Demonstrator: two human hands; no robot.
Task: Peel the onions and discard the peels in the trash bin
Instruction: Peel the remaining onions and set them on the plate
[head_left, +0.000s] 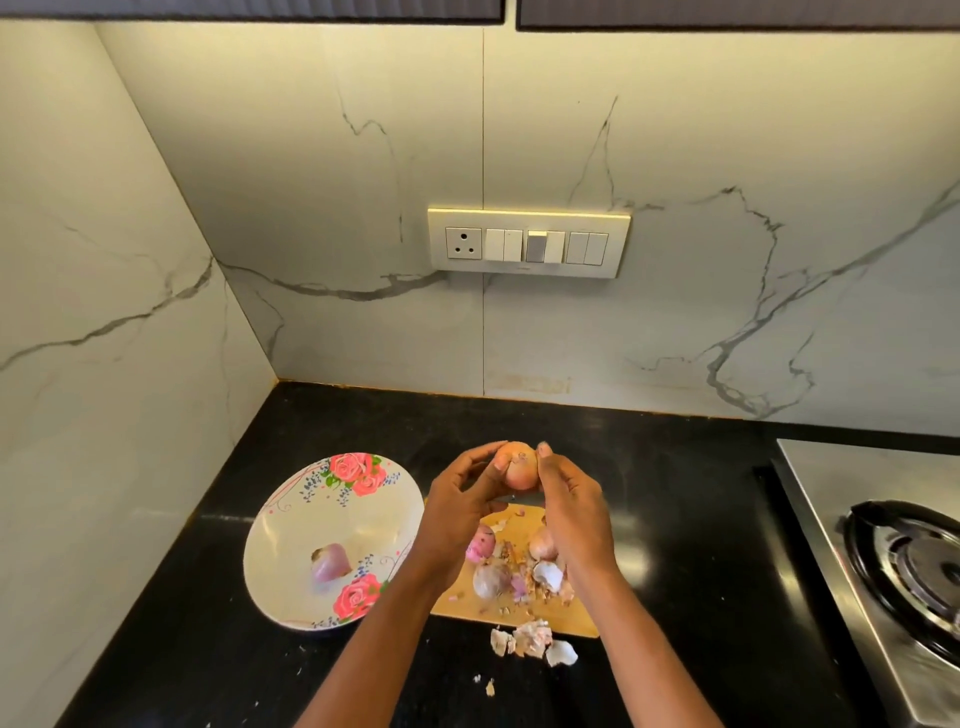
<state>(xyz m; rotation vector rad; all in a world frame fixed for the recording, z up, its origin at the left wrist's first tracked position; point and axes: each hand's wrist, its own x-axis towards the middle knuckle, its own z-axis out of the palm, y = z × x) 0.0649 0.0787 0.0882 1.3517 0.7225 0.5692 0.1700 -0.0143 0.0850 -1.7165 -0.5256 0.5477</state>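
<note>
Both of my hands hold one unpeeled, orange-pink onion (517, 466) up above the wooden cutting board (519, 608). My left hand (462, 501) cups its left side with curled fingers. My right hand (569, 499) grips its right side, fingertips at the top. On the board lie several onions, one pink (480, 546) and one purple (488, 581), among loose peels (548, 576). A peeled purple onion (331, 562) rests in the floral plate (291, 525) at the left. The trash bin is out of sight.
More dry peels (530, 640) lie on the black counter (218, 649) in front of the board. A steel gas stove with a black burner (904, 566) stands at the right. Marble walls close the corner; a switch panel (527, 243) hangs on the back wall.
</note>
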